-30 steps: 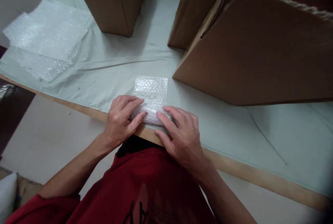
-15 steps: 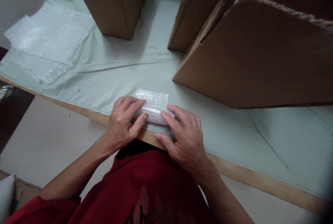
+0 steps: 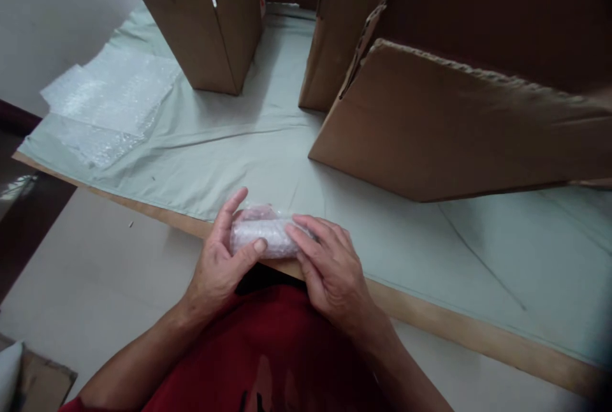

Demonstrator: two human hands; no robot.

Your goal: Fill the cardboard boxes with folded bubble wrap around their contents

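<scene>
A small roll of bubble wrap [image 3: 268, 238] is held between my two hands at the front edge of the table, a short loose flap showing along its far side. Whatever may lie inside the roll is hidden. My left hand [image 3: 222, 256] grips the left end, thumb on the near side and fingers behind it, the index finger sticking up. Around the right end my right hand [image 3: 332, 262] is closed, its fingers over the top and its thumb at the near side.
Flat bubble wrap sheets [image 3: 112, 103] lie at the left of the cloth-covered table [image 3: 229, 157]. A tall cardboard box [image 3: 205, 36] stands at the back. Open cardboard boxes [image 3: 449, 134] take up the right side. The table's wooden edge [image 3: 430, 319] runs close to my body.
The roll has come up off the cloth and nearer to me, and its flat tail now shows less. My left fingers have moved behind it. The view has tilted up slightly.
</scene>
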